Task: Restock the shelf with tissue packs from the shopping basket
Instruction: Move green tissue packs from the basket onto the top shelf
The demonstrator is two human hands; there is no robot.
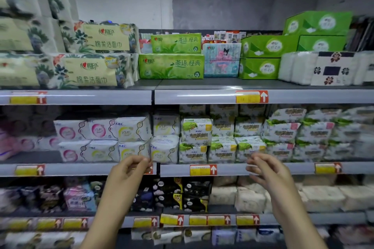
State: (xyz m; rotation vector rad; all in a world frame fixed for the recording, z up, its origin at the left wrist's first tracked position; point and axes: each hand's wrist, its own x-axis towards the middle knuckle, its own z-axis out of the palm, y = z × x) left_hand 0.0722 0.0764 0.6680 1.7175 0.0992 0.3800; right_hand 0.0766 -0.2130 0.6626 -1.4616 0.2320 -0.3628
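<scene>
White plastic-wrapped pack (pixel 164 150), likely light and squashy and best gripped across its sides, sits at the shelf (pixel 174 170) edge; left hand (pixel 129 172) fingers (pixel 144 160) curl beside it, grip unclear, while the right hand (pixel 271 174) is loose and empty.

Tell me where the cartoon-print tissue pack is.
Head view: the cartoon-print tissue pack sits on the top shelf, right of centre, between the stacked green tissue packs on its left and the green boxes on its right.
</scene>
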